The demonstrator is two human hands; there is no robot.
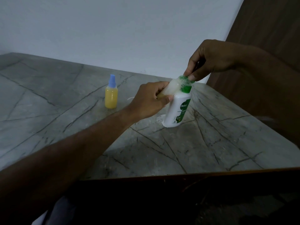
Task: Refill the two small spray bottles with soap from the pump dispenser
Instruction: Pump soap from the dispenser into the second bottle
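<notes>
Right now your left hand (148, 99) has its grip closed around a small spray bottle (172, 87), tipped almost on its side with its open end up against the green pump head (186, 84) of the soap dispenser (177, 109). The bottle looks whitish and foamy at the mouth, yellowish where your fingers cover it. Your right hand (209, 60) comes in from above, grip pinched shut on the top of the pump head, thumb and fingertips on it. Bubbles sit on the green plastic.

The dispenser is white with a green label, standing upright on the counter (56, 114) towards the right edge, roughly midway between front and back. A small patch of foam or spilled soap (159, 119) lies on the surface touching its base on the left.

The second spray bottle (111, 94) stands upright well left of the dispenser, nearer the back edge; it holds yellow liquid and has its blue cap on.

The counter surface is grey stone-look with dark veins and a brown trim along the front edge. A plain pale wall (129, 30) runs behind it; a dark wood-grain panel (267, 30) rises at the right. Lighting is dim.
</notes>
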